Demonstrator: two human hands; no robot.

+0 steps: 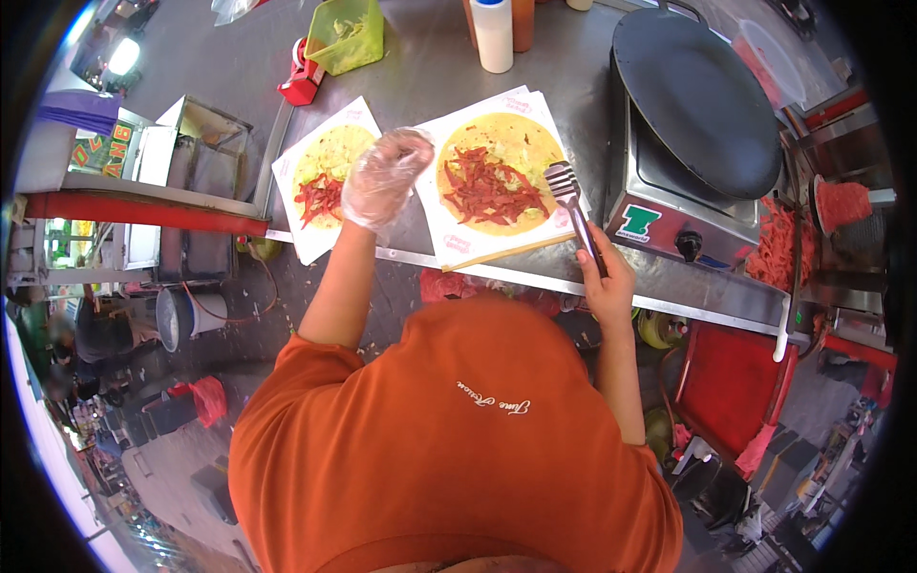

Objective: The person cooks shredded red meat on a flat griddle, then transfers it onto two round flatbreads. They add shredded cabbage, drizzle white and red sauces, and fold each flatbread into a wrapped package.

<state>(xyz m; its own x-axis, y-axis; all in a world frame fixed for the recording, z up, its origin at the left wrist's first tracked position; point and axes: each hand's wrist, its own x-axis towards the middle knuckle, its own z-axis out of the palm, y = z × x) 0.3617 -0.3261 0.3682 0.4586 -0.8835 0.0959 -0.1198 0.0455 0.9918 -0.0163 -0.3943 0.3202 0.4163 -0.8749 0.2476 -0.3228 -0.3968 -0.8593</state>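
On the left of the steel surface (449, 91) lies a small wrap (323, 177) on white paper, topped with red strips. Your left hand (384, 177), in a clear glove, hovers just beside it, fingers curled loosely together and holding nothing. Next comes the big wrap (497, 174), also with red strips. Your right hand (604, 277) grips metal tongs (570, 202), their tips at that wrap's right edge. Farther right sits a black griddle (697, 95).
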